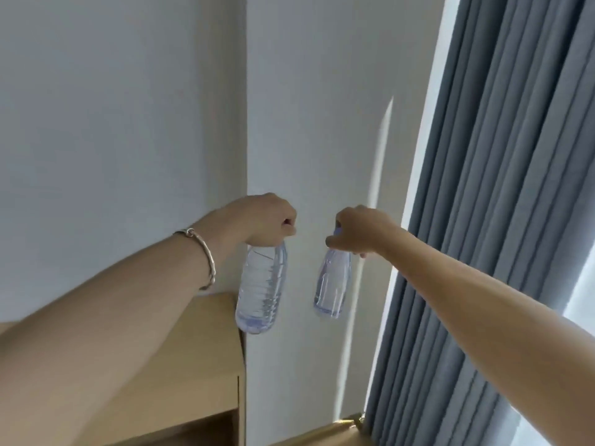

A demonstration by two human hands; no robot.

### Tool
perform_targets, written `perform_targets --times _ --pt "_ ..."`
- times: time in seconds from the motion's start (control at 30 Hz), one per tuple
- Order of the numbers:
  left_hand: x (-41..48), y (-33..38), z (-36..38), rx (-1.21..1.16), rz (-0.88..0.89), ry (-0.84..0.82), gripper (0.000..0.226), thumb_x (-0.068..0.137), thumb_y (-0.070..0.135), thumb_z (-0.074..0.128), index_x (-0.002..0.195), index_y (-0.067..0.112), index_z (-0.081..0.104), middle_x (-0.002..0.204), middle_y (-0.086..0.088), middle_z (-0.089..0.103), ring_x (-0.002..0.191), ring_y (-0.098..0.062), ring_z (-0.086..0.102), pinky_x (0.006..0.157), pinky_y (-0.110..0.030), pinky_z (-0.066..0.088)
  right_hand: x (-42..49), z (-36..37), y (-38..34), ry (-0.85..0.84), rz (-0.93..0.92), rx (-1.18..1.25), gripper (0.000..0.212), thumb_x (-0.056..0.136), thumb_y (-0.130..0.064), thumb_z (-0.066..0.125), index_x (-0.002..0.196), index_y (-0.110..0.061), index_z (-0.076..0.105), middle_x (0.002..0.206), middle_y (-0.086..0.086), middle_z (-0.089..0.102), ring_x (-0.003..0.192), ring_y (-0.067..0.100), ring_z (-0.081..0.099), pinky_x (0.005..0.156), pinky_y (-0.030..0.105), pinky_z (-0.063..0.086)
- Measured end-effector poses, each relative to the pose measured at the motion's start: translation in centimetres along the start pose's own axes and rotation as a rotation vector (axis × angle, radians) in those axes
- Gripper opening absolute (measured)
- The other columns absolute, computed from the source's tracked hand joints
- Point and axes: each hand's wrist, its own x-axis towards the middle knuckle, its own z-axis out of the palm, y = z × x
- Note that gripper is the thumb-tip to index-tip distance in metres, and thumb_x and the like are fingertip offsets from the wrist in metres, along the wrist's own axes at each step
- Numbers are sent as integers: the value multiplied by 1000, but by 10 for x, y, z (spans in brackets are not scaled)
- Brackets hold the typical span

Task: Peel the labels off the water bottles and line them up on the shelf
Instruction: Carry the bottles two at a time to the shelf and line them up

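Note:
My left hand (269, 222) grips the top of a clear, label-free water bottle (261, 288), which hangs down in front of the white wall. My right hand (362, 230) holds a second clear bottle (333, 281) by its blue cap, also hanging in the air and also without a label. The two bottles are side by side, a little apart, and touch nothing else. The left bottle hangs just to the right of the top edge of a light wooden shelf unit (206, 349). A bracelet sits on my left wrist.
A white wall corner (246, 123) runs down behind the left bottle. Grey-blue curtains (502, 188) hang at the right with bright window light beside them. A wooden ledge (325, 434) shows at the bottom centre, and an opening in the shelf unit at the bottom left.

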Motion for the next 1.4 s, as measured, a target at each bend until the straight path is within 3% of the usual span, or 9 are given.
perform_targets --times 0.1,0.17,0.3,0.43,0.6,0.73,0.83,1.03,1.4 --pt "-22 -68 2 -14 -111 12 26 95 22 45 70 22 51 88 3 58 71 -16 51 66 -31 41 34 11 -66 -17 -99 30 25 81 -35 54 90 -14 64 70 5 73 60 16 66 63 24 48" --pt "-34 -109 6 -12 -174 20 22 95 20 45 76 17 56 91 0 62 74 -19 55 66 -31 44 53 20 -109 -48 -180 43 26 83 -36 53 91 -13 63 72 5 73 58 15 64 60 23 45" --pt "-54 -170 28 -7 -281 -53 21 96 29 50 76 23 55 93 3 57 82 -20 57 69 -31 44 89 46 -182 -112 -298 73 28 81 -33 53 91 -10 65 71 6 73 56 16 63 54 21 41" --pt "-66 -232 57 -44 -422 -115 26 94 32 55 69 28 50 90 5 53 80 -18 54 67 -27 40 129 81 -245 -156 -406 91 29 81 -31 53 92 -9 67 67 5 72 51 16 58 53 20 40" --pt "-65 -306 85 -45 -548 -191 16 91 30 59 76 23 56 89 6 54 75 -13 50 59 -25 37 193 118 -317 -205 -533 143 31 79 -33 55 90 -8 69 69 7 72 54 19 62 52 20 41" --pt "-56 -369 97 -38 -650 -208 15 88 31 62 77 24 56 89 8 54 83 -14 52 67 -27 41 252 134 -369 -236 -633 170 31 80 -33 56 92 -8 69 62 4 67 55 19 62 51 21 39" --pt "-54 -412 104 -55 -703 -183 12 87 28 63 80 21 56 78 15 47 84 -12 48 67 -26 38 288 145 -406 -242 -682 197 30 80 -32 56 93 -9 68 62 5 67 55 20 59 51 21 38" --pt "-63 -485 107 -23 -775 -196 10 87 23 62 79 20 56 73 16 46 82 -13 48 77 -32 48 329 174 -474 -318 -785 179 27 79 -31 56 94 -12 68 66 6 68 59 20 62 53 21 38" --pt "-99 -654 131 1 -802 -305 8 86 27 61 80 24 57 92 7 55 88 -10 45 81 -33 48 375 219 -613 -350 -820 91 30 80 -32 54 94 -10 68 58 3 64 51 17 58 52 20 38"
